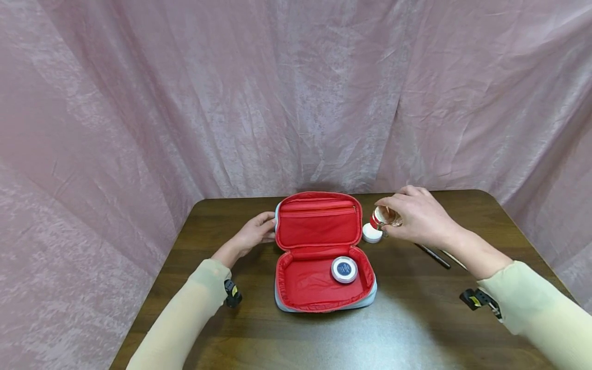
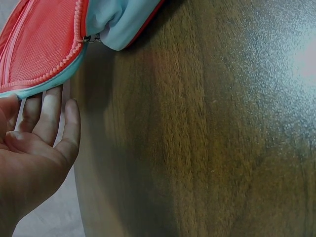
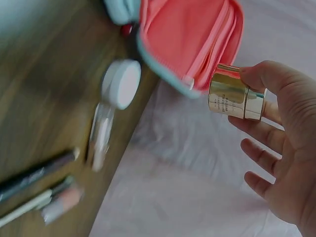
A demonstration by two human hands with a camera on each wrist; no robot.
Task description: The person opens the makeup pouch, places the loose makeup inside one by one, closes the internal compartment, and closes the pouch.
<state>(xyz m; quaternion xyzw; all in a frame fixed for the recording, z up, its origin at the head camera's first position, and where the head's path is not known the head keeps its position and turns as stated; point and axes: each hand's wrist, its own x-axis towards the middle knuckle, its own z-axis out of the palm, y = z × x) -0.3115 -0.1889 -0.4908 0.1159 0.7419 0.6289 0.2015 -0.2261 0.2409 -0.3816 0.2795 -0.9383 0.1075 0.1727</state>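
Observation:
An unzipped light-blue cosmetic bag (image 1: 300, 285) with a red lining lies on the table, its lid raised. Inside its right half rests a round white-rimmed container with a dark label (image 1: 344, 270). My left hand (image 1: 255, 229) pinches the lid's left edge, thumb at the front and fingers behind, as the left wrist view shows. My right hand (image 1: 418, 216) holds a shiny gold cosmetic jar (image 3: 232, 94) between thumb and fingers, above the table right of the lid. Other fingers of that hand (image 3: 261, 158) stay off the jar.
A white round jar (image 3: 123, 84) stands just right of the bag. Near it lie a clear tube (image 3: 101, 136), a dark pencil (image 3: 39, 173), a pale thin stick (image 3: 24, 211) and a small pinkish tube (image 3: 62, 203), blurred. A pink curtain (image 1: 296, 103) hangs behind the table.

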